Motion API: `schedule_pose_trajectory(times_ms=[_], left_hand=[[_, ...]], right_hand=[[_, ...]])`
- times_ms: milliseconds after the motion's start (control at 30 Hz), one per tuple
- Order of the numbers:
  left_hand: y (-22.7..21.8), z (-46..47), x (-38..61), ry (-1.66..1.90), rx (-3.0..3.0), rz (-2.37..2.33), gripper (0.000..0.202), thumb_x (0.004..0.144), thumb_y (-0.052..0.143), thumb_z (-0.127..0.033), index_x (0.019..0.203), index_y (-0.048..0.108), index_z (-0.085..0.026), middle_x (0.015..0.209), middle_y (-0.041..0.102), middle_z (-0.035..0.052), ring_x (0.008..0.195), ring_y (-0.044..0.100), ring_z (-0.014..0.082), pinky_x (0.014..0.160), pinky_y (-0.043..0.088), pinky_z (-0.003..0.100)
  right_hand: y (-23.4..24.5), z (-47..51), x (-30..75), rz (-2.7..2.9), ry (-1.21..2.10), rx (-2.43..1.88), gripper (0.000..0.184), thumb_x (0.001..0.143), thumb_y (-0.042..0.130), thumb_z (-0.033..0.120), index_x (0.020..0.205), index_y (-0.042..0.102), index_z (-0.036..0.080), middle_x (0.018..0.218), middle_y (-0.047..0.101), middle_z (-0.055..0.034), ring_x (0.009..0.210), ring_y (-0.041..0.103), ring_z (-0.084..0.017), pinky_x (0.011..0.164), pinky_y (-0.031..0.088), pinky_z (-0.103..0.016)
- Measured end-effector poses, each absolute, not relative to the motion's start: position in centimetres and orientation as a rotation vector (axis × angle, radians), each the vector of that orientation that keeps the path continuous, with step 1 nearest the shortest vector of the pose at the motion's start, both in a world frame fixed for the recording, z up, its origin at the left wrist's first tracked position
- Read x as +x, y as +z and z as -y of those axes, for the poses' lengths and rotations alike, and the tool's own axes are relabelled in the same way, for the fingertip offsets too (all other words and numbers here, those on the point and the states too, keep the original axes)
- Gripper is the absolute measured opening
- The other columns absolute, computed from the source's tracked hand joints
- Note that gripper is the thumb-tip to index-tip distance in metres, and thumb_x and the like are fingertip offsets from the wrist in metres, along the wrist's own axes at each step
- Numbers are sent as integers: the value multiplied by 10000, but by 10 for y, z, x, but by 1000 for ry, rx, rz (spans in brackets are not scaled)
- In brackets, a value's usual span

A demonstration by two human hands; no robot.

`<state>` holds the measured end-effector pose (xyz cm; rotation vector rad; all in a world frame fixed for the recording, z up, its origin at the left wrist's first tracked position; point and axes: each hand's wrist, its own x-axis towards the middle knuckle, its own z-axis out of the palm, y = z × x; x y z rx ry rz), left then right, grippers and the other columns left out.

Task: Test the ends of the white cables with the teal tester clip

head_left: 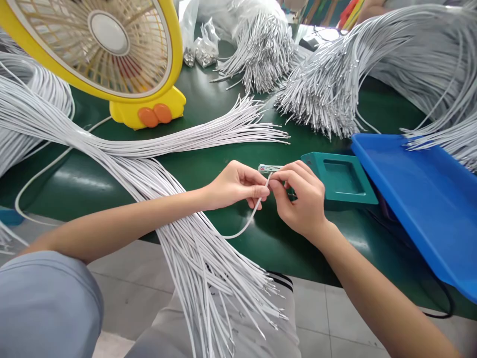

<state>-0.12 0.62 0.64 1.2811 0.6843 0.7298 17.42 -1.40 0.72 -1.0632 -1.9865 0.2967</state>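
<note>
Left hand has a snug pinch grip on a white cable over the green desk, right hand bunched at its upper end, can't tell if it's gripping.

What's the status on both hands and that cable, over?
Left hand pinching white cable. Right hand close alongside, grip unclear. Cable curves down toward white bundle. Bundle under left forearm, possible snag.
</note>
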Motion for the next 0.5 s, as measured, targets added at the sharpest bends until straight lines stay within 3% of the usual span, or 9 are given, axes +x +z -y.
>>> schedule_pose_trajectory(times_ms=[67,133,267,333,400,500], left_hand=[[5,-6,-3,723,1378,-644,257,801,677,-343,742,661,-93,658,661,55,542,650,132,513,537,222],[4,-7,-7,778,1591,-699,217,828,634,-319,747,667,-121,688,663,63,585,650,137,566,545,236],[2,-16,-20,840,2132,-835,106,800,651,-283,793,704,-192,769,676,82,817,655,188,844,527,303],[1,-19,-23,867,2226,-837,82,791,651,-258,796,709,-201,773,676,83,833,644,194,882,508,321],[0,-20,-20,981,2137,-871,78,791,640,-229,782,704,-184,763,668,77,771,634,177,818,522,309],[0,-20,-9,1016,1719,-918,112,802,624,-212,756,681,-128,681,634,49,596,602,125,606,524,252]], right_hand=[[9,15,175,1987,299,-1045,135,809,578,198,678,550,209,686,571,-31,669,469,-166,622,376,-320],[12,19,172,1887,519,-1082,170,807,575,220,647,522,202,642,520,-14,626,428,-150,588,342,-303],[19,22,165,1380,1611,-1135,202,809,529,294,647,464,192,603,390,16,545,338,-115,475,253,-256],[22,22,163,1125,2002,-1068,196,792,521,308,657,432,197,610,340,24,547,324,-113,447,229,-241],[25,23,163,1065,2056,-1053,203,794,517,310,657,417,199,616,331,26,547,322,-111,435,218,-233],[31,25,168,1344,1563,-1179,232,838,512,316,651,460,189,614,404,18,537,347,-107,449,262,-239]])
